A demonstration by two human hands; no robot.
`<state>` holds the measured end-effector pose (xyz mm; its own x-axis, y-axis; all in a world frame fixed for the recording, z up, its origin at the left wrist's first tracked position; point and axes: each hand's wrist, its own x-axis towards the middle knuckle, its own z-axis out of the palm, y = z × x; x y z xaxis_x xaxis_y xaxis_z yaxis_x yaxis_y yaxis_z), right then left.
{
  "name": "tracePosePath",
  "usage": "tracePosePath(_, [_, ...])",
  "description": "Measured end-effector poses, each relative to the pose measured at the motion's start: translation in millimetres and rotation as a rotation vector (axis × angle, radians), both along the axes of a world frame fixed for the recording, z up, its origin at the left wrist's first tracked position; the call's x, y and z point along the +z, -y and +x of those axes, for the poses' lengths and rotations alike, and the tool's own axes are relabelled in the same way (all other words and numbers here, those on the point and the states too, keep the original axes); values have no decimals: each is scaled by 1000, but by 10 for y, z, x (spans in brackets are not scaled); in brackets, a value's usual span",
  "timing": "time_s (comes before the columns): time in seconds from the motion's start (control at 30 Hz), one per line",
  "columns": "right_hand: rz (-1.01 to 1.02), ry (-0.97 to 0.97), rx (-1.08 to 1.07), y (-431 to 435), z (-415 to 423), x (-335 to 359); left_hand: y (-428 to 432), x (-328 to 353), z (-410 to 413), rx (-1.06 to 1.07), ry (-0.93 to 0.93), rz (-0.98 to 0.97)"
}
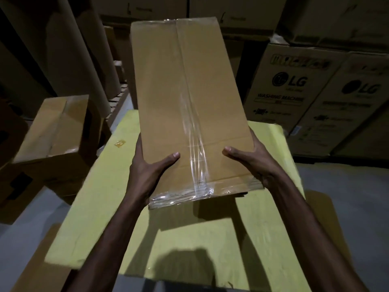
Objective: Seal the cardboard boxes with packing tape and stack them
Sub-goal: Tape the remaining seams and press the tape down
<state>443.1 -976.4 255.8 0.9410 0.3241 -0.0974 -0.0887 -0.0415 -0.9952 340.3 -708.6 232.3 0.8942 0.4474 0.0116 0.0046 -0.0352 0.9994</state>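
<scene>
Holding the taped cardboard box [189, 106] above the yellow sheet [101, 207], the left hand [147, 171] and right hand [254, 165] clamp its six o'clock end, thumbs on top, other fingers hidden beneath. Sealing looks done. Stacking comes next, perhaps near the brown carton [56, 131] at nine o'clock, and calls for a level set-down.

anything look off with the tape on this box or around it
The tape down the seam of the box held by the left hand and right hand is wrinkled and bunched near the close end. A stray scrap of tape sits on the yellow surface.
</scene>
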Motion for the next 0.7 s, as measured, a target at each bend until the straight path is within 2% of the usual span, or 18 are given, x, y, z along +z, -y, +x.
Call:
tracePosePath(0.23, [64,-18,-176,1475,-44,90,1349,143,432,-180,41,76])
tracePosePath(0.7, [28,-46,-507,5494,6,-25,5387,-106,1307,-440,29,118])
